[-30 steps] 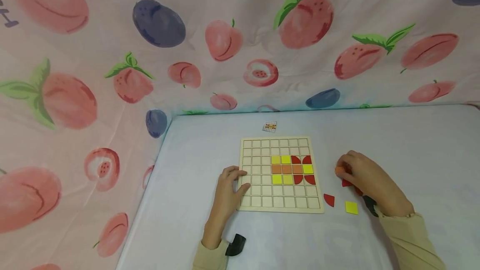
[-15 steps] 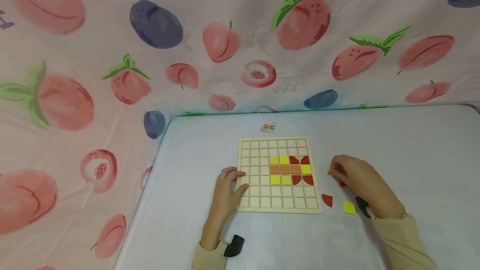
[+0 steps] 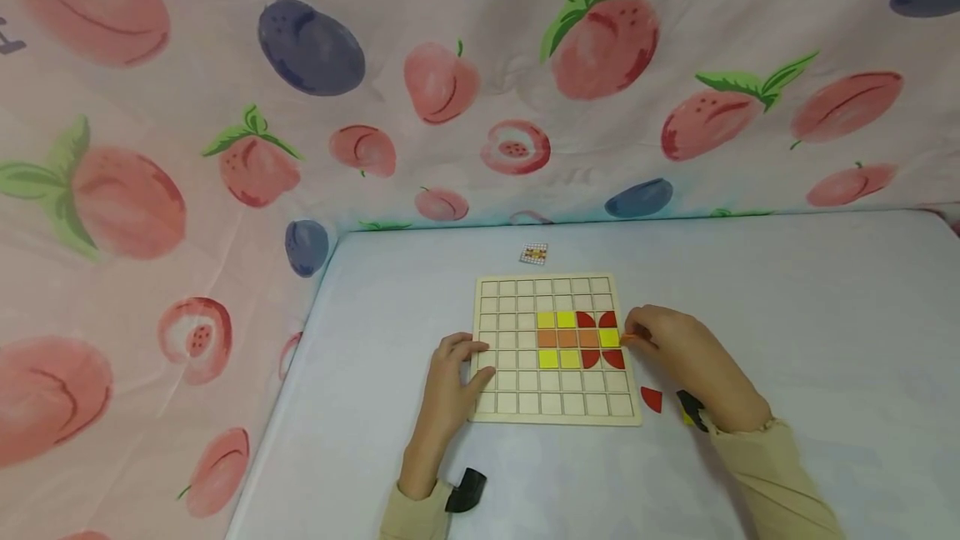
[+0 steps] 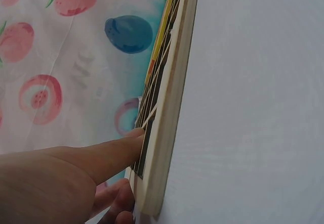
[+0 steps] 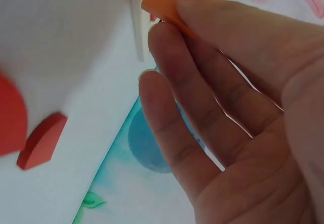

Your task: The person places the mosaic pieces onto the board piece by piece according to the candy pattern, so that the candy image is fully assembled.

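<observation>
A wooden grid board (image 3: 517, 383) lies on the table, with yellow tiles (image 3: 548, 359), a row of orange tiles (image 3: 567, 338) and red quarter-circle tiles (image 3: 591, 359) set in its right half. My left hand (image 3: 447, 382) rests at the board's left edge; in the left wrist view its thumb (image 4: 116, 155) presses on the grid near the rim. Thumb and index finger of my right hand (image 3: 686, 348) pinch an orange tile (image 5: 164, 2) just at the board's right edge, beside a yellow tile (image 3: 609, 338). Its other fingers extend loosely.
A loose red quarter-circle tile (image 3: 652, 400) lies right of the board. My right wrist partly covers a yellow tile (image 3: 687, 418). Two red pieces appear in the right wrist view, one a red tile (image 5: 43, 142). A small pattern card (image 3: 534, 253) lies beyond the board.
My right hand has moved left with the orange tile, from beside the loose red tiles to the board's right edge. My left hand has stayed on the board's left edge.
</observation>
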Tool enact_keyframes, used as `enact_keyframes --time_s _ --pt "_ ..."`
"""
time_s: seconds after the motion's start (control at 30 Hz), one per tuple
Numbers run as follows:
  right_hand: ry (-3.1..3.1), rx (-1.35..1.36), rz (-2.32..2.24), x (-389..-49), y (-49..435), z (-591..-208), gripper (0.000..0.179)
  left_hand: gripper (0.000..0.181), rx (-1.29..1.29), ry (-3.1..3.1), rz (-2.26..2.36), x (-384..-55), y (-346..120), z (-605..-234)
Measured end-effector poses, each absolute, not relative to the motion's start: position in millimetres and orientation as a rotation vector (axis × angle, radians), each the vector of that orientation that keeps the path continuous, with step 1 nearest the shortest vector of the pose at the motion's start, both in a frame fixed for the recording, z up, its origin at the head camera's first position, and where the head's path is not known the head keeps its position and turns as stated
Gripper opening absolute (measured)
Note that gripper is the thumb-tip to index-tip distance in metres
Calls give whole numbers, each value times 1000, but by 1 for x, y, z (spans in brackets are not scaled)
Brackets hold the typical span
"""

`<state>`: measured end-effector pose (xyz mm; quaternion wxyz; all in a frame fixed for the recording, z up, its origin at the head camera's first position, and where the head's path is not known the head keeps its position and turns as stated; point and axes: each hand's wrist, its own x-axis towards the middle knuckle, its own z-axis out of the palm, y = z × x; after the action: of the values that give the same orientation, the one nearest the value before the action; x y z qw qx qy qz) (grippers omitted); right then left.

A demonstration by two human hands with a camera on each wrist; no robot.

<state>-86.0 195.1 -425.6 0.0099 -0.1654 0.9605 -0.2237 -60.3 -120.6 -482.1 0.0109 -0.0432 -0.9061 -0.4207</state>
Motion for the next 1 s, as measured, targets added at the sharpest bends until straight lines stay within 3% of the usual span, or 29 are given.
enact_keyframes --time_s 1.0 --pt "2973 -629 -747 -98 139 -421 16 31 -124 -2831 -1306 -61 -120 -483"
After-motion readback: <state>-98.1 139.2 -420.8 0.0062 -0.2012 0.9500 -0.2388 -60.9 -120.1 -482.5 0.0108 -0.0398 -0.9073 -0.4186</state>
